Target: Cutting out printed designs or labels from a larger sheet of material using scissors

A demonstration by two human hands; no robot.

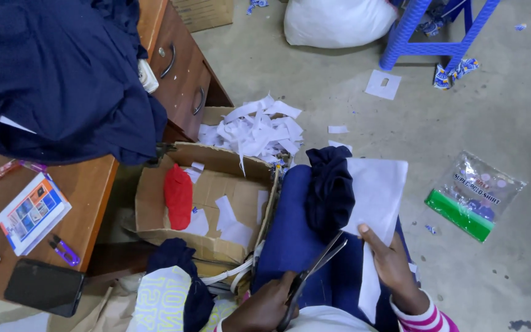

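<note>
My left hand [264,305] grips a pair of metal scissors [314,270], blades pointing up toward a bunched dark navy cloth [329,187] on my lap. My right hand [391,264] pinches the lower edge of a white sheet of fabric or paper [376,193] that lies over my blue-clad lap beside the navy cloth. The scissor tips sit close to the white sheet's left edge, just below the navy bundle.
A cardboard box [210,203] with a red cloth [179,195] and white scraps [256,129] stands left of my lap. A wooden desk [90,190] carries navy fabric [56,74], a booklet, a phone [44,286]. A plastic bag [473,195], blue stool and white sack lie on the floor.
</note>
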